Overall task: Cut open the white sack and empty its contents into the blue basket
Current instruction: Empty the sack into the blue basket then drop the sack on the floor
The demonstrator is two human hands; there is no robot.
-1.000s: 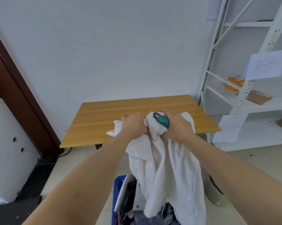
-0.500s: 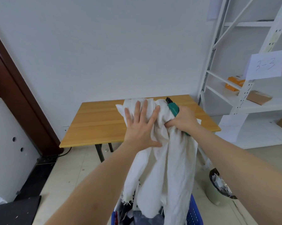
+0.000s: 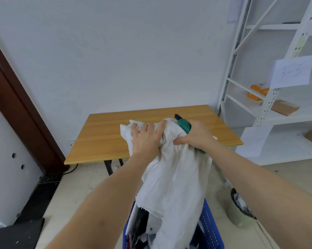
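Note:
The white sack [image 3: 173, 178] hangs limp from both my hands, its open lower end over the blue basket [image 3: 211, 229] on the floor. My left hand [image 3: 146, 139] clutches the sack's bunched top. My right hand [image 3: 194, 136] grips the same cloth together with a green utility knife [image 3: 184, 124], whose black tip points up and away. Clothes and papers [image 3: 142, 225] lie in the basket under the sack.
A wooden table [image 3: 105, 133] stands ahead against the white wall. White metal shelving [image 3: 270, 108] with boxes and a paper label fills the right side. A small bin with a black liner [image 3: 239, 211] sits beside the basket. A dark door frame [image 3: 20, 108] is at left.
Both hands lifted the sack higher, then lowered it a little. My left hand went from flat against the cloth to clenched on its top.

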